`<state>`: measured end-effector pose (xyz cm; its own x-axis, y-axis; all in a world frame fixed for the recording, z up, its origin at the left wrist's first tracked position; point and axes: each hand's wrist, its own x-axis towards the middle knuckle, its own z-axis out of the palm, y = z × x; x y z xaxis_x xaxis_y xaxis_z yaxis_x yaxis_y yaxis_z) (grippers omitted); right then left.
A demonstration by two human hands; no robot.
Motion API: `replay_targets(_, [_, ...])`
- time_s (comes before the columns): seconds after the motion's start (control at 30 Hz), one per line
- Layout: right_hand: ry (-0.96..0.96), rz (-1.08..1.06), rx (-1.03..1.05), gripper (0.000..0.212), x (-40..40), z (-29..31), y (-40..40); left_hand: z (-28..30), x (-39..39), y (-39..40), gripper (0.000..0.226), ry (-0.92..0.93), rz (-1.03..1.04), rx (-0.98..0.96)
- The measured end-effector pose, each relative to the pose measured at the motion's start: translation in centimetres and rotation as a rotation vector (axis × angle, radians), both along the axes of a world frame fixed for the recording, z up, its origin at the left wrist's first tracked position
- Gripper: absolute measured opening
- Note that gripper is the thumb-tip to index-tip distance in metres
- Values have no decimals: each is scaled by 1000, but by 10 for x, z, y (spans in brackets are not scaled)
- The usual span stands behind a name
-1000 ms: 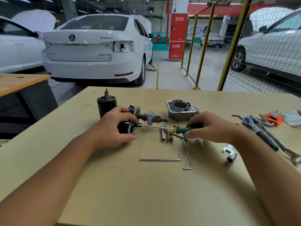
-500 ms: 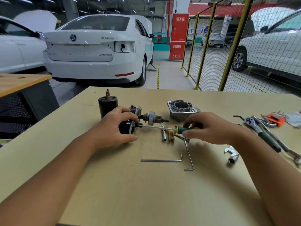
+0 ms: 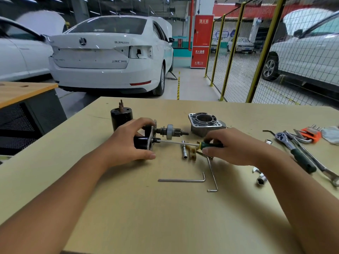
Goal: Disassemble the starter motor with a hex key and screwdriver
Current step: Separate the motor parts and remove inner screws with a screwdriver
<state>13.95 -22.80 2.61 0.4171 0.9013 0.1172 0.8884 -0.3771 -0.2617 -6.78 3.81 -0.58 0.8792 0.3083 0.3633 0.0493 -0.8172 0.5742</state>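
Note:
My left hand (image 3: 126, 143) grips the black starter motor assembly (image 3: 142, 142), which lies on its side on the table (image 3: 165, 217) with its pinion shaft (image 3: 170, 132) pointing right. My right hand (image 3: 233, 145) holds the green-handled screwdriver (image 3: 207, 144). Its long shaft runs left and its tip meets a screw on the assembly's metal plate. A black cylindrical motor housing (image 3: 121, 117) stands upright behind my left hand. An aluminium nose housing (image 3: 205, 121) sits behind the screwdriver. Two hex keys (image 3: 183, 180) (image 3: 212, 173) lie in front of my hands.
A small socket bit (image 3: 184, 150) and a yellow plastic fork (image 3: 192, 152) lie under the screwdriver shaft. At the right are a ratchet (image 3: 295, 152), wrenches, a socket (image 3: 261, 179) and an orange hex key set (image 3: 310, 133). White cars and a yellow mesh fence stand beyond the table.
Both hands stay where they were on the assembly and the screwdriver. My right hand's fingers shift slightly on the handle.

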Motion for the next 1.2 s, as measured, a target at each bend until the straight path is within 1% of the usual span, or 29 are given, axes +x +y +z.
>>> replay_targets(0.07, [-22, 22, -53, 20, -2, 2, 2, 0, 0, 0, 84, -7, -2, -5])
replay_targets(0.13, [-69, 25, -73, 20, -4, 2, 3, 0, 0, -1, 85, -12, -7, 0])
replay_targets(0.2, [-140, 9, -37, 20, -5, 2, 3, -1, 0, -1, 85, -21, -6, 4])
replay_targets(0.33, [-246, -44, 4, 30, -10, -2, 6, -2, 0, 0, 83, -31, -5, 2])
replay_targets(0.47, [-239, -33, 52, 25, -13, -3, 6, -3, 0, 1, 81, -33, -14, -15])
replay_targets(0.53, [-238, 3, 53, 29, -17, -3, 6, -3, 0, 0, 82, -37, -16, -22])
replay_targets(0.67, [-285, 16, 22, 28, -23, -3, 8, -5, 0, 0, 81, -49, -6, -10])
replay_targets(0.8, [-370, 23, 60, 22, -27, -4, 11, -6, 1, -2, 81, -56, -6, -10])
replay_targets(0.93, [-416, 7, 68, 21, -30, -3, 12, -7, 1, -3, 81, -64, -5, -17])
replay_targets(1.07, [-409, -26, 61, 24, -35, -1, 15, -7, 2, -4, 82, -67, -8, -26])
replay_targets(1.2, [-415, -54, 34, 21, -41, -3, 21, -6, 2, -6, 82, -66, -19, -47])
